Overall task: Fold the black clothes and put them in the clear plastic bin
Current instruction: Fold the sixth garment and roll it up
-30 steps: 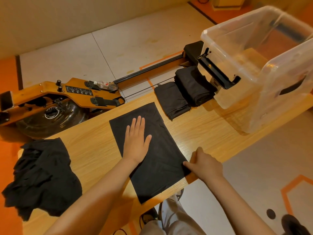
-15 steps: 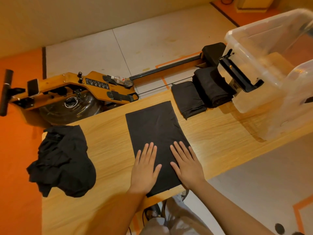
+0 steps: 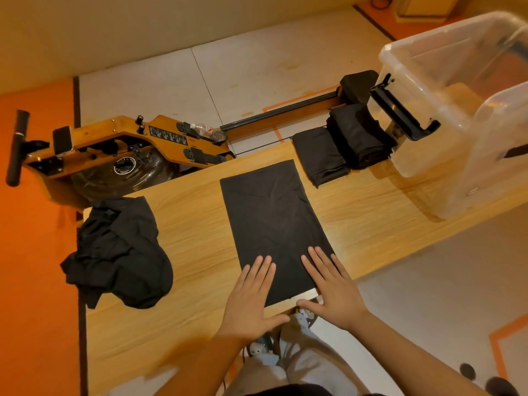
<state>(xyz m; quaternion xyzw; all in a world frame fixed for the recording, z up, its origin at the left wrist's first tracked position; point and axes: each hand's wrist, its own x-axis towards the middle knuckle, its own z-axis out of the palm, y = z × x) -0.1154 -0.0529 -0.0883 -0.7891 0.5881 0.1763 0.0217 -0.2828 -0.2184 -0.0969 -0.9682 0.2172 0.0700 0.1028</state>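
A black garment (image 3: 271,221) lies flat as a long rectangle across the middle of the wooden table (image 3: 188,232). My left hand (image 3: 251,295) and my right hand (image 3: 331,290) rest side by side on its near end, fingers straight and spread, at the table's front edge. Two folded black clothes (image 3: 340,147) lie at the far right next to the clear plastic bin (image 3: 451,110). A crumpled pile of black clothes (image 3: 120,252) sits at the table's left end.
Behind the table on the floor stands a wooden rowing machine (image 3: 120,147) with a black handle at the left and a long rail running right. The bin takes up the table's right end. My knees show below the table's front edge.
Both hands slid back along the garment to its near end; a second ago the left pressed its middle and the right held its right edge. The camera view shifted rightwards.
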